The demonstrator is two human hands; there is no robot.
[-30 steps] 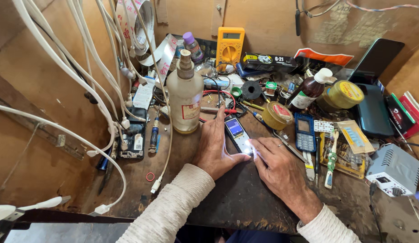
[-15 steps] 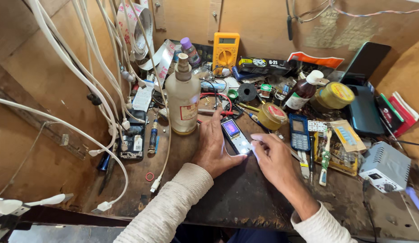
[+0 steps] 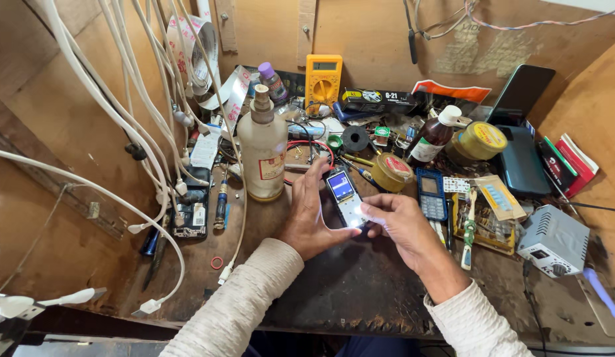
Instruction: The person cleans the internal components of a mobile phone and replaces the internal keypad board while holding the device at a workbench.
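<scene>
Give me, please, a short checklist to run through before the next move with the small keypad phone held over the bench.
1. Phone held by both hands: ok. The left hand and right hand each have a grip on the keypad phone.
2. Screen lit: ok, it glows blue.
3. Keypad readable: cannot tell, glare washes out the lower half.
4. Tall plastic bottle clear of the left hand: not ok, it stands upright close beside the fingers.
5. Tape roll clear of the phone: ok, apart, to its right.
6. White cables off the hands: ok, they hang to the left.
</scene>
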